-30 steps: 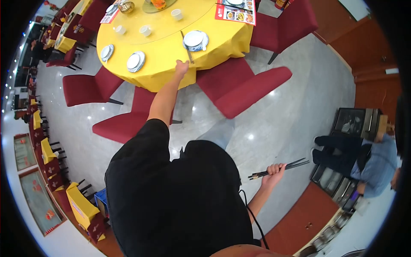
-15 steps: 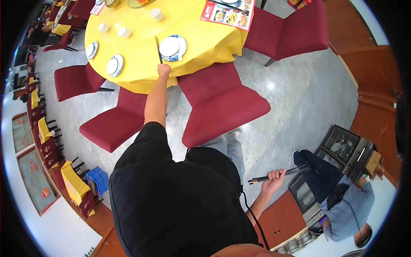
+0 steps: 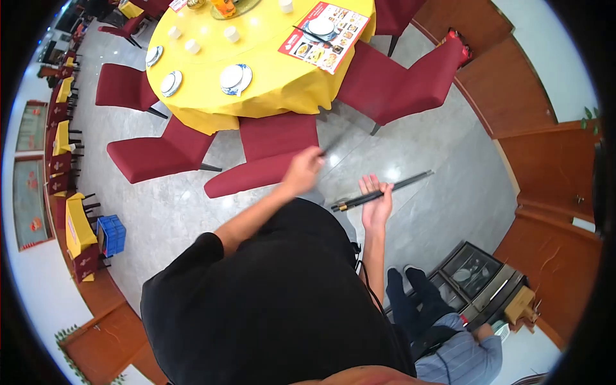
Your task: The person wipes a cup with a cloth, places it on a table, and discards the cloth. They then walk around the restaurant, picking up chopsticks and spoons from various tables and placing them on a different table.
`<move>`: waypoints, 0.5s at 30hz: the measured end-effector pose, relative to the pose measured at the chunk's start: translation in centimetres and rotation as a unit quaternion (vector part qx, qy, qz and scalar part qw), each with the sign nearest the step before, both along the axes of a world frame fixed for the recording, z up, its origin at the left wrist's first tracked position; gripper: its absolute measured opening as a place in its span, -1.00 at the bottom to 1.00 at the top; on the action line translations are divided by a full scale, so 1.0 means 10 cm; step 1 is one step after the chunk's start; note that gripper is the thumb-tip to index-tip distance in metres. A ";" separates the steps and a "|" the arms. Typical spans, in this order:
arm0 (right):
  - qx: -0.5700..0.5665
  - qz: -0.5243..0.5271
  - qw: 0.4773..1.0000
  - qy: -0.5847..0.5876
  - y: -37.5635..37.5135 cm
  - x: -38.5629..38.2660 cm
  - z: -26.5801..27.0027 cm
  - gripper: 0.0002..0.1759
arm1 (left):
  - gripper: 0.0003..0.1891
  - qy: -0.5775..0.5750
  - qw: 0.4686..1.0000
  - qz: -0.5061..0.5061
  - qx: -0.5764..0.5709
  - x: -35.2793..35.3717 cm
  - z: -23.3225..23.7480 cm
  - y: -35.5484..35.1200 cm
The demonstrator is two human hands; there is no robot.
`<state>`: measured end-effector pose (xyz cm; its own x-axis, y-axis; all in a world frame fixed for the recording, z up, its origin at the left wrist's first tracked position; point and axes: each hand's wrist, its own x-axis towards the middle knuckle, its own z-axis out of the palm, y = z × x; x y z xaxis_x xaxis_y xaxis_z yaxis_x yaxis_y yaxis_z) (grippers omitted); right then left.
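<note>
My left hand (image 3: 304, 172) is closed in front of my body, above the red chair (image 3: 276, 138). Dark, thin chopsticks (image 3: 333, 145), blurred by motion, stick out of it. To its right, my right hand (image 3: 377, 205) holds a bundle of black chopsticks (image 3: 407, 182) under the thumb, with several fingers stretched out. Light-coloured tips show at the bundle's left end. On the yellow-covered round table (image 3: 276, 96), the nearest place has a white bowl on a blue-patterned plate (image 3: 236, 79).
More bowl-and-plate sets (image 3: 171, 83) and white cups (image 3: 231, 34) stand on the table. A printed menu sheet (image 3: 330, 58) carries a bowl and chopsticks. Red chairs (image 3: 391, 83) surround the table. A person (image 3: 455, 353) stands by a dark cabinet (image 3: 475, 269) at lower right.
My left hand has drawn back from the table beside the plate, carrying the chopsticks towards my body. My right hand has risen with its bundle, and the view has turned.
</note>
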<state>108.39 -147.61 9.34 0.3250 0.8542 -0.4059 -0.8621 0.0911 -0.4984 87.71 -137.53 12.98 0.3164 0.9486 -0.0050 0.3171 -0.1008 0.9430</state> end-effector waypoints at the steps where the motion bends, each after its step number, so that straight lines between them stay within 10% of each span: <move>1: 0.019 0.013 0.999 0.033 0.14 0.09 0.03 -0.58 | -0.77 0.046 0.997 -0.004 0.060 0.34 -0.05 -0.17; 9: -0.060 -0.103 0.988 0.096 0.83 0.91 -0.04 -0.60 | -0.69 0.190 0.952 -0.241 0.005 1.56 0.04 0.06; 13: -0.105 -0.107 0.988 0.045 1.18 1.63 -0.08 -0.63 | -0.64 0.142 0.986 0.016 0.081 1.66 -0.61 1.58; 15: -0.100 -0.085 0.990 -0.050 1.31 2.05 -0.05 -0.61 | -0.69 0.136 0.978 0.140 -0.069 1.57 -1.02 2.56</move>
<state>128.85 -134.52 8.83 0.5047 0.6891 -0.5201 -0.7881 0.1218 -0.6034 103.42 -111.93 2.80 0.0141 0.9823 -0.1868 0.5545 0.1478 0.8190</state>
